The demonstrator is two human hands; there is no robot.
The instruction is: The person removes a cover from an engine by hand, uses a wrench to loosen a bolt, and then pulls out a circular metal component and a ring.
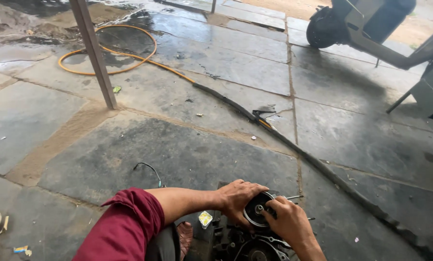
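Low in the head view, my left hand (237, 199) and right hand (287, 221) both close around a round black metal disc with a silver hub (258, 209), left fingers curled over its top edge, right fingers gripping its lower right side. The disc sits atop a dark, greasy engine block (248, 244), possibly a scooter's. A long orange-and-black hose (226, 99) crosses the wet grey stone floor (178, 154) beyond.

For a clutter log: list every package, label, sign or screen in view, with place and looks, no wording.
Small packet: on the stone floor just beside the left forearm, squarish, yellow and white.
Wrapper scrap: floor at bottom left, crumpled, yellow with blue.
Green scrap: floor beside the slanted metal post, tiny, flat.
No signs or screens.
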